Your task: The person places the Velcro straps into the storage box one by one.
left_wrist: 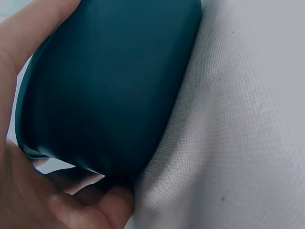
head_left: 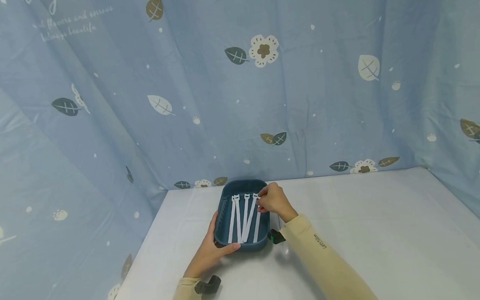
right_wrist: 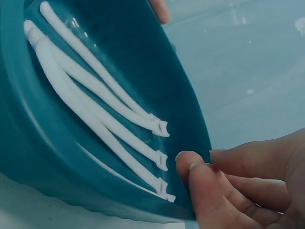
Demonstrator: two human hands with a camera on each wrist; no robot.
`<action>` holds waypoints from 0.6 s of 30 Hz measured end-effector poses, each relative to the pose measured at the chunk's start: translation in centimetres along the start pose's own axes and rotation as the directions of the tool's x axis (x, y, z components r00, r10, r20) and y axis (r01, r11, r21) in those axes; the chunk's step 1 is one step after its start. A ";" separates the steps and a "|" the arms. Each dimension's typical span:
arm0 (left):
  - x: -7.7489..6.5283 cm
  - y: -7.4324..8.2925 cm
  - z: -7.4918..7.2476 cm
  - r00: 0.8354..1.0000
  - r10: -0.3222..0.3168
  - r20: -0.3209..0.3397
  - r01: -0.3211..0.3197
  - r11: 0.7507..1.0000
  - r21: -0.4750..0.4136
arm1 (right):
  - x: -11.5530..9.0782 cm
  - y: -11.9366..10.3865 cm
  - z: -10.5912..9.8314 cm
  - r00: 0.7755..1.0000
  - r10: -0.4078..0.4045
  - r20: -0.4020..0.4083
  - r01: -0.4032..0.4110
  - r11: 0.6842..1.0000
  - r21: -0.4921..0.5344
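A dark blue-green plastic basket stands on the white cloth. Several white hook-and-loop cable ties lie lengthwise in it, their slotted heads toward the far end. My left hand grips the basket's near left corner, thumb over the near rim and fingers along the left side. In the left wrist view its fingers reach under the basket's edge. My right hand is over the right rim near the tie heads. Its fingers are bent, thumb and fingertips close together, with no tie showing between them.
A white cloth covers the table. Behind it and along both sides hangs a blue curtain printed with leaves and flowers; the basket's far end is close to it. Dark wrist cameras are strapped to both forearms.
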State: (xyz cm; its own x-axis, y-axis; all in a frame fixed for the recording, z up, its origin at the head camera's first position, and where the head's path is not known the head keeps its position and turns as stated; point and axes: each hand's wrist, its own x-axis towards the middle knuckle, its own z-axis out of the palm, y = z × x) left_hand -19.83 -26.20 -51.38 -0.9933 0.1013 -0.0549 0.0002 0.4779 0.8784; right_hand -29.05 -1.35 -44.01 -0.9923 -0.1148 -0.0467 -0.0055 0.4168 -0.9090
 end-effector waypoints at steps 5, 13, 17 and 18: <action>-0.1 0.1 -0.1 1.000 0.002 0.007 -0.002 1.000 -0.015 | -0.6 -0.3 -0.9 0.999 -0.026 0.029 0.026 1.000 0.009; 0.0 0.0 -0.1 1.000 0.010 0.011 -0.010 1.000 -0.027 | -1.6 -0.6 -3.3 0.997 -0.072 0.013 0.072 0.997 0.026; 0.0 -0.1 0.0 1.000 0.015 0.007 -0.015 0.999 -0.033 | -2.1 -0.1 -4.5 0.996 -0.086 -0.011 0.086 0.996 0.028; 0.1 -0.1 0.0 1.000 0.012 0.005 -0.012 0.999 -0.034 | -2.2 0.0 -4.7 0.996 -0.086 -0.021 0.087 0.996 0.029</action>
State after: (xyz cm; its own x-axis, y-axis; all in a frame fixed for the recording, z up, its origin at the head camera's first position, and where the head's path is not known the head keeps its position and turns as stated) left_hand -19.88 -26.24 -51.45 -0.9926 0.1118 -0.0464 0.0085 0.4463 0.8948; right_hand -27.45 3.19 -41.97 -0.9905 -0.1315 0.0404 -0.0878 0.3789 -0.9213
